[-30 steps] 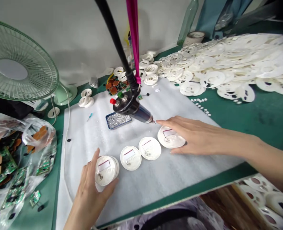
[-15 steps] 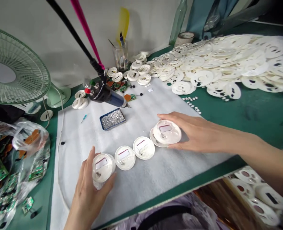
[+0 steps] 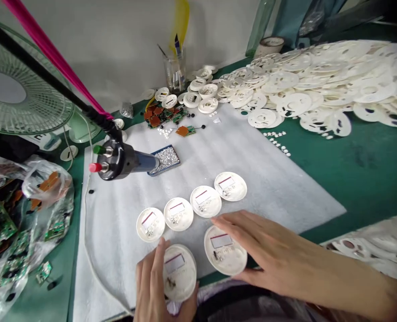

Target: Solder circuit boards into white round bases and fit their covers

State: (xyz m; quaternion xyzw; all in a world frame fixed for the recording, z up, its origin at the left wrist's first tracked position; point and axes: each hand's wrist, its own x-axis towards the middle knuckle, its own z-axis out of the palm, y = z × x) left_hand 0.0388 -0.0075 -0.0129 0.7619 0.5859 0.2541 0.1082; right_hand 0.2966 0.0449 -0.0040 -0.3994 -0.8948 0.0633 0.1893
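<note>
My left hand [image 3: 163,286] grips a round white plastic casing [image 3: 181,284] with a window at the near edge of the mat. Another casing [image 3: 228,257] is held between the thumb and fingers of my right hand [image 3: 258,243], just to the right. Both show their inner side, with a small dark part below the window. Beyond my hands, several like casings form a slanting row on the white foam mat [image 3: 268,179], from the leftmost casing [image 3: 150,225] to the rightmost one [image 3: 231,186]. Small metal parts lie in these.
A hanging electric screwdriver [image 3: 124,161] partly covers a blue tray [image 3: 166,169] of small metal pieces. Circuit boards [image 3: 161,115] lie behind. White discs [image 3: 285,80] are heaped at right; a fan [image 3: 20,89] and a plastic bag of boards [image 3: 47,197] stand left.
Both hands have drawn back toward the near edge, each carrying a casing off an end of the row. Casings at both row ends are now uncovered. The screwdriver appears further left.
</note>
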